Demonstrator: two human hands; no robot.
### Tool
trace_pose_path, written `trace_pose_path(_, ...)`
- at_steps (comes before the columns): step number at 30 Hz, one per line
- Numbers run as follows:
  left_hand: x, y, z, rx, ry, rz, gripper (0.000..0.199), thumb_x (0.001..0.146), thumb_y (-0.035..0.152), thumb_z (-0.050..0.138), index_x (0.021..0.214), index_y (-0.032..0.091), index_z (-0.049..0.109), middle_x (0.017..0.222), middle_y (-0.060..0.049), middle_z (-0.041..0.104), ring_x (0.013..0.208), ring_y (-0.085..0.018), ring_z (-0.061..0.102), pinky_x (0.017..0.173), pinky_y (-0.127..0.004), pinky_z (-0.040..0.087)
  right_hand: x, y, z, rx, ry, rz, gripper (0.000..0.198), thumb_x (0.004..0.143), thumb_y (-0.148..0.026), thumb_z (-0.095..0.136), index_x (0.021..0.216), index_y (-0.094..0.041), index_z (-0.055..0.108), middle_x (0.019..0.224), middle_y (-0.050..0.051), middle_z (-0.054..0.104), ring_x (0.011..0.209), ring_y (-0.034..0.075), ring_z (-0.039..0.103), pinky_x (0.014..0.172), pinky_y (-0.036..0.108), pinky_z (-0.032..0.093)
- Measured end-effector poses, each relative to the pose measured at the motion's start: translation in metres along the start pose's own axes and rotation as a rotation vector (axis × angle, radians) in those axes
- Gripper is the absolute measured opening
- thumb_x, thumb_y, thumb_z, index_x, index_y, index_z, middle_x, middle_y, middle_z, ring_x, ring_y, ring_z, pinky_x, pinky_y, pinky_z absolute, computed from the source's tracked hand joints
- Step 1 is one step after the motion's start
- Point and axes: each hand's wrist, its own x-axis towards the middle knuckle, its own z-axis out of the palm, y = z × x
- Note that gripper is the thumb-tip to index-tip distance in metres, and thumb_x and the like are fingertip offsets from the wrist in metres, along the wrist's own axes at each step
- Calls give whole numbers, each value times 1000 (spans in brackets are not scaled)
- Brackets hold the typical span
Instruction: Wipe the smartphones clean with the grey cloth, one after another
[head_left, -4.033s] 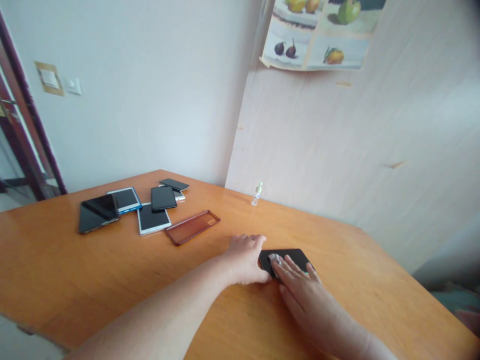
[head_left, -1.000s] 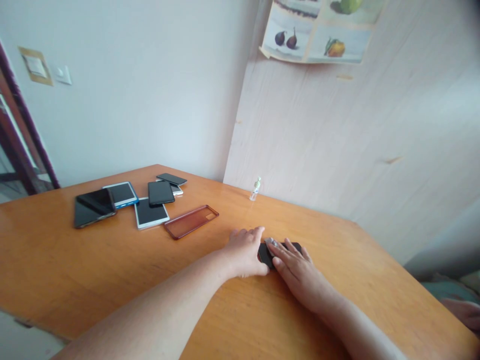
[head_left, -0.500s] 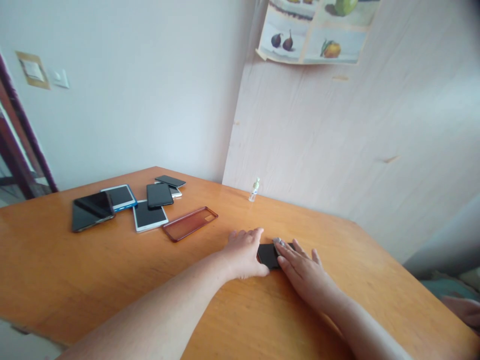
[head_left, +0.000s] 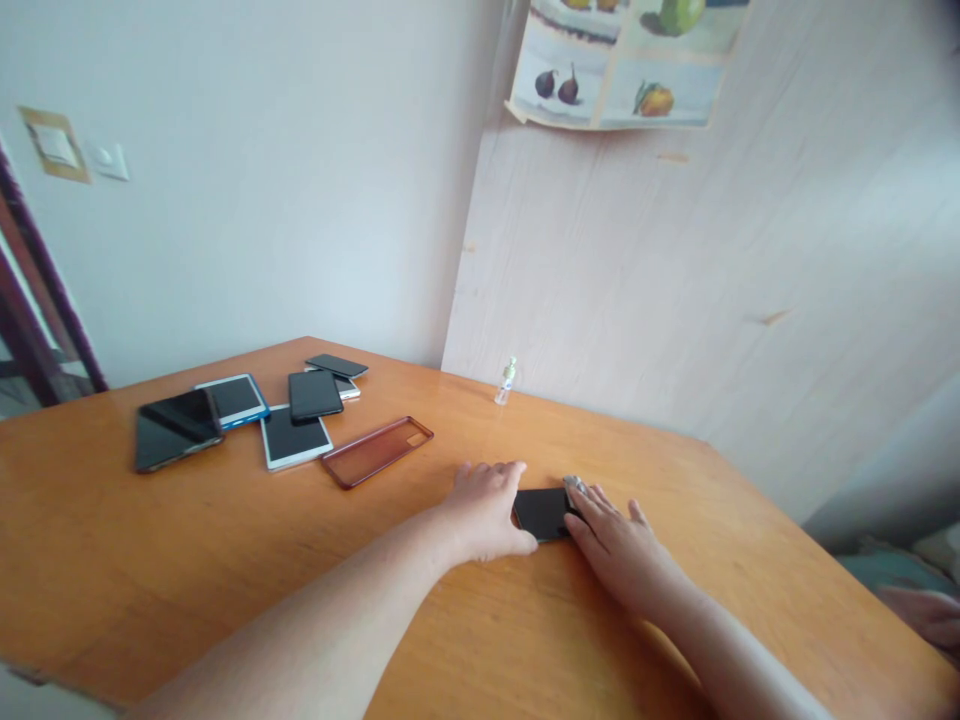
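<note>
A black smartphone (head_left: 541, 514) lies flat, screen up, on the wooden table in front of me. My left hand (head_left: 491, 510) grips its left end, thumb on the near edge and fingers on the far edge. Over the right end is my right hand (head_left: 619, 545), its fingers pressing a small crumpled greyish cloth (head_left: 574, 486) onto the screen. Most of the cloth is hidden under those fingers, as is the phone's right end.
A reddish clear phone case (head_left: 379, 453) lies left of my hands. Farther left are several phones and tablets, among them a black tablet (head_left: 178, 430) and a white-framed tablet (head_left: 296, 437). A small spray bottle (head_left: 506, 382) stands near the wall. The wooden table (head_left: 262, 540) fills the foreground.
My right hand has slid right along the phone with the cloth, uncovering more of the screen. My left hand keeps its hold on the left end.
</note>
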Motion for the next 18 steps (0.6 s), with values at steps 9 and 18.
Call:
trace_pose_path(9, 0, -2, 0, 13, -2, 17, 84, 60, 53, 71, 133, 19, 46, 123, -12, 63, 113, -34, 57, 98, -47, 42, -11, -14, -10, -3, -28, -86, 52, 100, -35, 27, 150, -23, 35, 155, 7, 35, 145, 27, 27, 115, 65, 8)
trace_pose_path(18, 0, -3, 0, 25, 6, 39, 74, 63, 52, 69, 128, 20, 50, 123, -11, 63, 113, -34, 57, 97, -45, 43, -20, -29, -12, 48, -33, -164, 52, 100, -36, 30, 149, -20, 37, 155, 9, 35, 144, 28, 28, 116, 62, 15)
